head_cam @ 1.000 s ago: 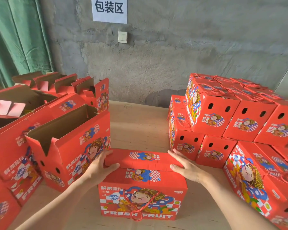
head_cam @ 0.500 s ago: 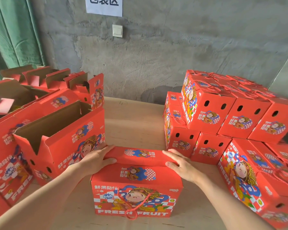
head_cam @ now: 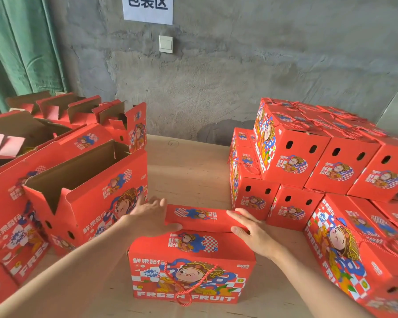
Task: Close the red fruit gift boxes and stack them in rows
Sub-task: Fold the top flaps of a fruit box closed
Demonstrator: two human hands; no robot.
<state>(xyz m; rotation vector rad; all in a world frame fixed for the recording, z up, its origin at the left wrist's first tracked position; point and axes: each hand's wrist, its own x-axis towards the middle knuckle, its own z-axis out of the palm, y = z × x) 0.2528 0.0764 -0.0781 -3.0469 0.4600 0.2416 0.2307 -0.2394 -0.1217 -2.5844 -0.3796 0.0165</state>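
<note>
Standing in the lower centre of the frame, the red gift box [head_cam: 191, 271] rests on the wooden table [head_cam: 189, 171] with its long axis running left to right and its printed front, lettered FRESH FRUIT, facing the camera. A red rope handle [head_cam: 184, 292] hangs down that front face. The near top flap lies flat. The far top flap [head_cam: 198, 216] runs along the same left-right axis and sits a little above it.

The left hand [head_cam: 149, 216] is at the flap's left end, its fingers straight, spread and somewhat blurred, its thumb laid on the flap's near edge. The right hand [head_cam: 253, 230] lies on the flap's right end, fingers nearly straight along it, thumb at the near edge. Neither hand is curled round anything.

At the left of the frame an open box [head_cam: 85, 191] stands with its flaps up, its long axis angled toward the upper right, with more open boxes behind it. At the right, closed boxes [head_cam: 292, 154] are stacked in rows two high, their holed end faces toward the camera.

Farther up, the grey wall [head_cam: 239, 76] carries a light switch [head_cam: 166, 44] and a paper sign [head_cam: 147, 8], with a green curtain [head_cam: 21, 47] in the upper left
</note>
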